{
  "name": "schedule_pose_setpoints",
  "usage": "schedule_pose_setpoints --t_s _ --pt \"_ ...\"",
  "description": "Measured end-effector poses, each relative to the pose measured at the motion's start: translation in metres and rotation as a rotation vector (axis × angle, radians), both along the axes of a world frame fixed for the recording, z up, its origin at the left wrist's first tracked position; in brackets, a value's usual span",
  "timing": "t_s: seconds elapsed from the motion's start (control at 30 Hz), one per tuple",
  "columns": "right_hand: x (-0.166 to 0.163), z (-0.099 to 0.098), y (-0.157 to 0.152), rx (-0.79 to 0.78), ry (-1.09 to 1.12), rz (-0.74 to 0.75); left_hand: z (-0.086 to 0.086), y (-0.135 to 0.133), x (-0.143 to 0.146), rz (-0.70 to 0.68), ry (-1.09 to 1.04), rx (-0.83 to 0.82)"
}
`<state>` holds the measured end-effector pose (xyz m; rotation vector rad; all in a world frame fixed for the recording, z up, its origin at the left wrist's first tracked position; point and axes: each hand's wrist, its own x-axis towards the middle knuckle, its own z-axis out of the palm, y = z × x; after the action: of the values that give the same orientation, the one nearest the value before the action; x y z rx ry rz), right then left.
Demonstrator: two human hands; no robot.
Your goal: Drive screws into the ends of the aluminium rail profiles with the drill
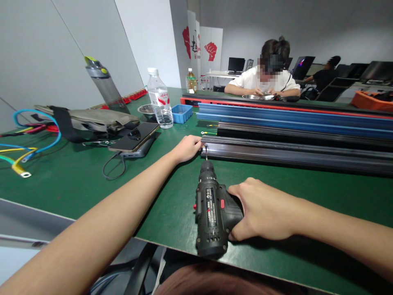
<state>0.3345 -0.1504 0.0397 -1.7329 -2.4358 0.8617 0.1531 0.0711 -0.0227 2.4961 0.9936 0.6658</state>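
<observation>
My right hand point(259, 209) is wrapped around the grip of a black cordless drill point(211, 211), which lies level above the green table. The drill's long thin bit point(206, 153) points away from me, its tip at the left end of the nearest dark metal profile point(276, 157). What sits right at the tip is too small to make out. My left hand point(188, 148) is closed at that same end, fingers pressed against the profile; its fingertips are partly hidden. Just behind lies another black profile point(260, 131) with a small ring-terminal wire point(208, 133) sticking out.
Farther back lie blue profiles point(260, 114) and a red-and-black one point(221, 100). To the left stand a water bottle point(160, 98), a blue bin point(182, 114), a phone point(135, 137), a grey bag point(89, 119) and loose cables point(46, 149). A person point(264, 82) sits opposite.
</observation>
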Motion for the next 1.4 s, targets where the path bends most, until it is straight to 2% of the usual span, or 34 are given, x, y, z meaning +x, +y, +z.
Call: schedule_pose_setpoints --t_s 1.4 --pt "0.0010 0.0003 -0.0018 -0.023 0.013 0.000 -0.0004 -0.0010 -0.0001 0.014 -0.007 -0.020"
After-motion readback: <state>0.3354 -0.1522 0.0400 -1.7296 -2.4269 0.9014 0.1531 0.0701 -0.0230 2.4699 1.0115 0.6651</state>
